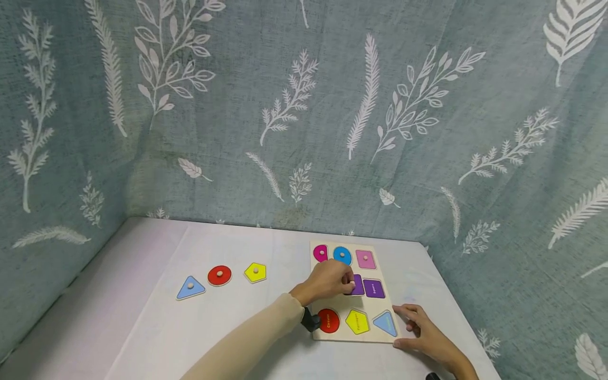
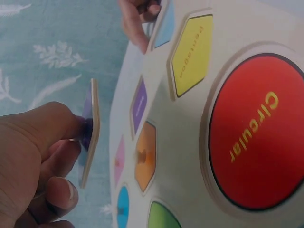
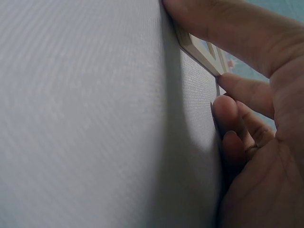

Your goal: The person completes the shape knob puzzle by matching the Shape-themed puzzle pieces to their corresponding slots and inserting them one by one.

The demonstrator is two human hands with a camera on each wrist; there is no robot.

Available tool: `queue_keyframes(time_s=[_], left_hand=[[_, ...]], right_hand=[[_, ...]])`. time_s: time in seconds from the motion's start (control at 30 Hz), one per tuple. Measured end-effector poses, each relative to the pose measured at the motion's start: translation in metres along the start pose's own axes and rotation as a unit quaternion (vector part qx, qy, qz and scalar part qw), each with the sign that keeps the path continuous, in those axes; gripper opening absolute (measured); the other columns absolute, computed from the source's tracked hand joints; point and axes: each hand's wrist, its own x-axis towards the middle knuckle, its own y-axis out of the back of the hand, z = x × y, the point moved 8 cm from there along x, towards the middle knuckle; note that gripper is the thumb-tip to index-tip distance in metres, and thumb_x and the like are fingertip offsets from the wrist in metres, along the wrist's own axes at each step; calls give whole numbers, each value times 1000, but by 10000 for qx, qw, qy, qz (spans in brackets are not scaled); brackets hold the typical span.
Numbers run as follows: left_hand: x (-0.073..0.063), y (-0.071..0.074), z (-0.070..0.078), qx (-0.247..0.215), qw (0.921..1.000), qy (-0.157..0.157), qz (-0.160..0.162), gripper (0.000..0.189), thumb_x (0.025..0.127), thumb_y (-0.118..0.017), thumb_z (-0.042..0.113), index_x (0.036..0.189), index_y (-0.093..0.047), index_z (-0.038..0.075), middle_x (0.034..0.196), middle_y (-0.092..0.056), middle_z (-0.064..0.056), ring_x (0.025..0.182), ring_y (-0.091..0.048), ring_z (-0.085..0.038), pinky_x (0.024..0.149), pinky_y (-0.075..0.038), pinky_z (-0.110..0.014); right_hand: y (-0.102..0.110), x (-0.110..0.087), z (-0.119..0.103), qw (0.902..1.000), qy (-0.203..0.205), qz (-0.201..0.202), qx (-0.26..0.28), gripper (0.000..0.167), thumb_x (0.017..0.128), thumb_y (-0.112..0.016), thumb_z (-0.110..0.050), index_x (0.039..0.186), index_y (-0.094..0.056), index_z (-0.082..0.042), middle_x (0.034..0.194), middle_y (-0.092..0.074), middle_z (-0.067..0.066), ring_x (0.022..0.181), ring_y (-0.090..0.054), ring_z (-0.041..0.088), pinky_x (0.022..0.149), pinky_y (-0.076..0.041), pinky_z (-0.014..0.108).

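Fingers of the left hand (image 1: 328,278) pinch a purple piece (image 1: 359,287) from its coloured face; in the left wrist view it is raised off the wooden board (image 1: 370,304), tilted and seen nearly edge-on. From the head view, the piece is over the board's middle row, just beside a purple recess (image 1: 373,288) printed with a word. Fingers of the right hand (image 1: 420,332) grasp nothing; they rest loosely against the board's edge at the near right corner, thumb touching there too. Along the board's far row are a magenta piece (image 1: 320,252), a round blue piece (image 1: 339,251) and a pink piece (image 1: 365,255), each with a knob. An orange piece (image 2: 146,166) and part of a green shape (image 2: 160,217) also show on the board. Its near row has red (image 1: 329,321), yellow (image 1: 357,322) and blue (image 1: 385,323) recesses. Well apart to the left, a blue triangle (image 1: 189,292), a red circle (image 1: 219,279) and a yellow pentagon (image 1: 256,276) lie on the white-covered table (image 1: 161,332).
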Motion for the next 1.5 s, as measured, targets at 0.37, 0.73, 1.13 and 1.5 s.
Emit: queue_keyframes(time_s=[0.37, 0.73, 1.13, 1.5], left_hand=[[14, -14, 4, -673, 9976, 86, 139, 9, 90, -79, 26, 87, -74, 18, 64, -57, 15, 62, -51, -1, 53, -43, -18], [30, -31, 5, -720, 9973, 41, 116, 12, 90, -78, 27, 87, -73, 17, 63, -57, 16, 58, -52, 1, 57, -44, -19], [50, -53, -1, -309, 9994, 181, 16, 8, 89, -78, 23, 86, -73, 17, 65, -55, 12, 64, -51, -4, 59, -43, -21], [61, -67, 5, 53, 9998, 166, -50, 11, 91, -78, 24, 88, -75, 14, 66, -57, 11, 65, -51, -6, 59, -42, -19]], right_hand=[[2, 2, 5, 9994, -155, 115, -291, 87, 81, -89, -34, 152, -48, -8, 146, -35, 16, 106, -44, 24, 87, -42, 25], [4, 1, 6, 9994, -196, 203, -206, 87, 80, -89, -35, 154, -47, -12, 143, -36, 11, 105, -41, 23, 86, -39, 25], [5, 4, 6, 9990, -26, 290, -326, 87, 78, -91, -38, 151, -51, -12, 142, -37, 11, 101, -42, 21, 81, -38, 25], [5, 4, 3, 9989, 13, 325, -333, 87, 77, -91, -37, 150, -52, -11, 140, -38, 11, 99, -42, 21, 80, -37, 26]])
